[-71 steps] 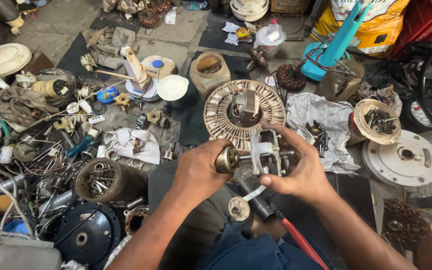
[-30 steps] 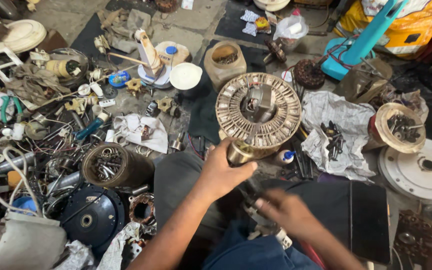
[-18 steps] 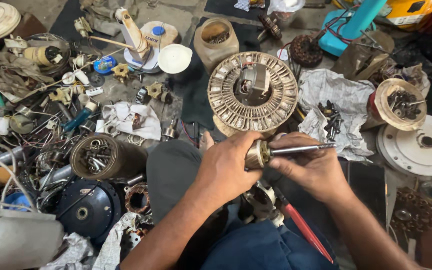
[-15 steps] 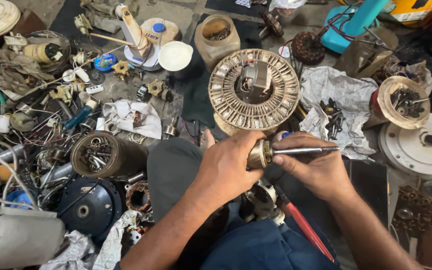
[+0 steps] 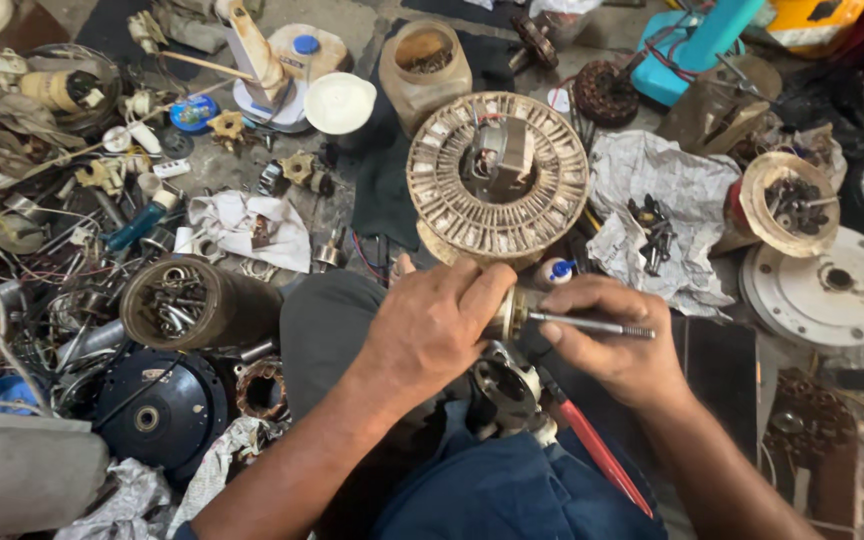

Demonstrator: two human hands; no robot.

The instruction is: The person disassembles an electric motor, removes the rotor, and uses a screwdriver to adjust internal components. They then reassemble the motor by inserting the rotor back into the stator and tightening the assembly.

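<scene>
Below the round stator (image 5: 497, 175), left hand (image 5: 432, 325) clenching brass rotor (image 5: 508, 312), right hand (image 5: 617, 340) pinching its shaft (image 5: 592, 325), clutter crowding all sides

head-worn view, looking down, close over cluttered floor (image 5: 352, 30)

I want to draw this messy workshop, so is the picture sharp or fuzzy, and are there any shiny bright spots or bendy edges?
In the head view, light is soft and even, with shadows only faint. The left hand, right hand and threaded metal rod look fairly sharp. The round ribbed motor core is clear too. Edges bend outward a little, like a wide lens. The white cup looks brightest; no strong glare.
</scene>
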